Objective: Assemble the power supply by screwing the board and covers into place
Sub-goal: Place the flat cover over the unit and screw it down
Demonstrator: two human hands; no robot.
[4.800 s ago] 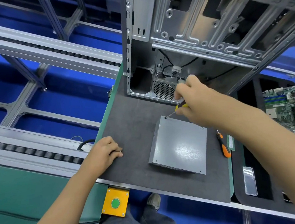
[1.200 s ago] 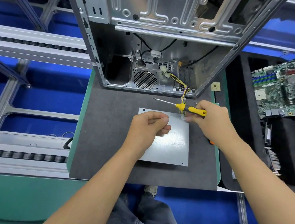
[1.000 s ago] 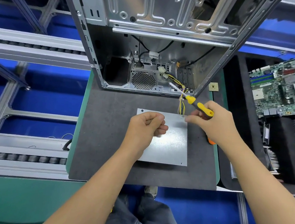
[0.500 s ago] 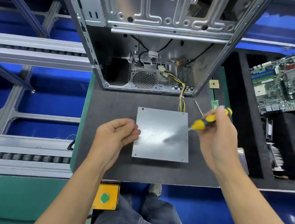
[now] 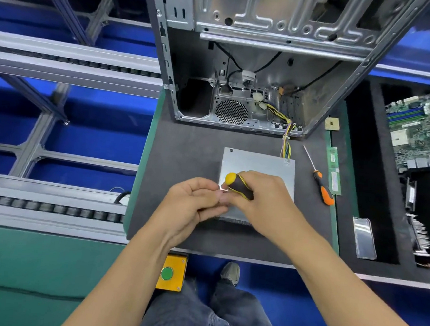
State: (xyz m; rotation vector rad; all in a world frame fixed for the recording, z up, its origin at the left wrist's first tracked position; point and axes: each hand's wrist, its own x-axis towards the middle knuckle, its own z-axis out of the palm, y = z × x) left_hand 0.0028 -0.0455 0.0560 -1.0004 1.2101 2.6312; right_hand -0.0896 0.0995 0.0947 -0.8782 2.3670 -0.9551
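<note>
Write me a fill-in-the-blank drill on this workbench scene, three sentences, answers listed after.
1. The right hand grips a screwdriver whose handle is black and ____.
2. The spare screwdriver lying on the mat has a handle of black and ____.
3. The bundle of coloured wires runs from the power supply into the open computer ____.

Answers: yellow; orange; case
</note>
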